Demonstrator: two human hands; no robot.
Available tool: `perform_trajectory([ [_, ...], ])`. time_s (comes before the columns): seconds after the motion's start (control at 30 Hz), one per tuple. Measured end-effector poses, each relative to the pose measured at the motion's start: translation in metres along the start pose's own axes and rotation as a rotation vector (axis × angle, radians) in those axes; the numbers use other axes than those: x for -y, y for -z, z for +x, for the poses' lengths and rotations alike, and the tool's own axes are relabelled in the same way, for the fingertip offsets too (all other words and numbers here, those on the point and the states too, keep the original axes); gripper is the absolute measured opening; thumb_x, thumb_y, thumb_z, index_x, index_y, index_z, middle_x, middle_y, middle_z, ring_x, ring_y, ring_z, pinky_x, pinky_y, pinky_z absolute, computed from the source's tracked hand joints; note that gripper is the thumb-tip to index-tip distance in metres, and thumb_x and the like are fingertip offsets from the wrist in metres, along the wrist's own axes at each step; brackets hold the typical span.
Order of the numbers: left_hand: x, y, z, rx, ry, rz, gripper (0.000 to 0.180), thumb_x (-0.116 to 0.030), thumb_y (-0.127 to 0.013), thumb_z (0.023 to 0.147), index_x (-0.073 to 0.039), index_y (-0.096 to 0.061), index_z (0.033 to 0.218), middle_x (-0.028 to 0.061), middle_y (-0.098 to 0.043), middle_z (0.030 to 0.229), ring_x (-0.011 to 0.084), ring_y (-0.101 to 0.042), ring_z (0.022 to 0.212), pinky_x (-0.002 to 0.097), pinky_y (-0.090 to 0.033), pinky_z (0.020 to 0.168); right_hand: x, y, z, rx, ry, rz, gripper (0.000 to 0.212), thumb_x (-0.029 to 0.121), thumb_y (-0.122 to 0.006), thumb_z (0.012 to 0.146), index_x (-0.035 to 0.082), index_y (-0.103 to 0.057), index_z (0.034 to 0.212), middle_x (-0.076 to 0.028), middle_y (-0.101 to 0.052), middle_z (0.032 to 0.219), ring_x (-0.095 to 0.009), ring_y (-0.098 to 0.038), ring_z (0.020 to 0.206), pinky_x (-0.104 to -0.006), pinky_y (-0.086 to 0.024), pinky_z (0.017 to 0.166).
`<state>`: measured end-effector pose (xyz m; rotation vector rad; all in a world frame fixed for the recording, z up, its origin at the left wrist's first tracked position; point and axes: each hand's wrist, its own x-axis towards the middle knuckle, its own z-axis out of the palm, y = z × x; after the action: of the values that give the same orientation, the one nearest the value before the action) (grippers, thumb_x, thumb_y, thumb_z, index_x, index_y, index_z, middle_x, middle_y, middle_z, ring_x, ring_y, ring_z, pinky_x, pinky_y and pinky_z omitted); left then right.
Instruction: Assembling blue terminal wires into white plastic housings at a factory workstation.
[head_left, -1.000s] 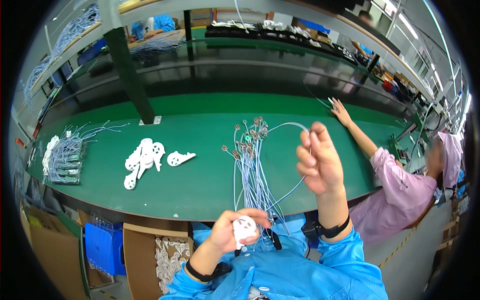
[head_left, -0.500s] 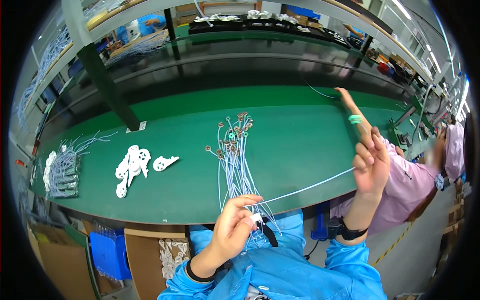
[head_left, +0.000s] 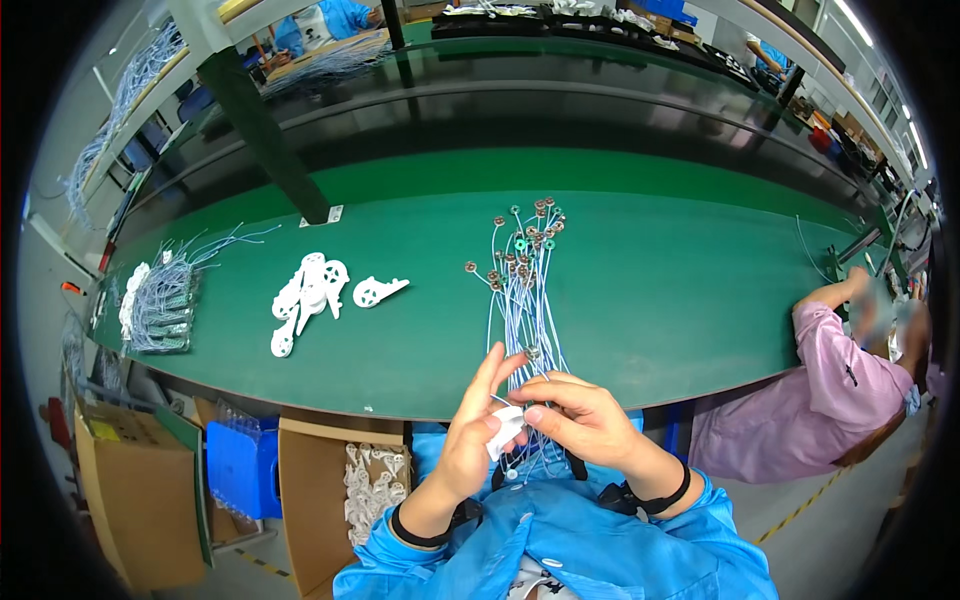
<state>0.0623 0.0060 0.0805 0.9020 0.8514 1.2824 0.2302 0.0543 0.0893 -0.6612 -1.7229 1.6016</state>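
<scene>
In front of my body, my left hand [head_left: 468,440] holds a white plastic part [head_left: 507,432] between thumb and fingers, its index finger pointing up. My right hand [head_left: 590,422] meets it from the right, its thumb and fingertips pinched at the part's upper edge, where a thin pale-blue wire [head_left: 500,400] runs. The exact grip on the wire is partly hidden by the fingers. Just beyond my hands, a bundle of pale-blue wires [head_left: 522,315] lies on the green table [head_left: 660,290], with small round copper-coloured and green ends at the far side. Its near ends hang toward my lap.
Left of the bundle lie a pile of white plastic parts [head_left: 312,290] and a single one [head_left: 380,291]. A bundle of wires [head_left: 165,305] sits at the far left. Below are a cardboard box [head_left: 318,500] and a blue bin [head_left: 243,465]. A co-worker in pink [head_left: 780,410] sits at right.
My right hand has come down and left from the stretched wire to meet my left hand. The co-worker's outstretched arm has drawn back. The view has shifted, so the table sits further right.
</scene>
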Motion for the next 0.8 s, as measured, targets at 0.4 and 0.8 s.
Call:
perform_trajectory([
  [0.4,0.018,0.023,0.007,0.029,0.157,-0.557,0.069,-0.032,-0.038,0.083,-0.004,-0.027,0.144,0.0210,-0.044,0.135,0.0214,-0.056,0.077,0.0280,-0.045,0.056,-0.029,-0.013,0.006,-0.106,-0.211,0.388,0.024,-0.001,-0.055,0.090,-0.006,-0.056,0.113,-0.014,-0.060,0.113,-0.014,-0.060,0.096,-0.0277,-0.050,0.084],
  [0.8,0.016,0.019,0.002,0.094,0.018,0.049,0.079,-0.019,-0.042,0.079,-0.006,-0.009,0.149,0.0171,-0.035,0.141,0.0156,-0.053,0.075,0.0241,-0.044,0.061,-0.017,-0.007,0.014,-0.106,-0.357,0.556,0.020,0.002,-0.055,0.091,-0.005,-0.056,0.109,-0.008,-0.060,0.109,-0.011,-0.060,0.087,-0.0251,-0.051,0.074],
])
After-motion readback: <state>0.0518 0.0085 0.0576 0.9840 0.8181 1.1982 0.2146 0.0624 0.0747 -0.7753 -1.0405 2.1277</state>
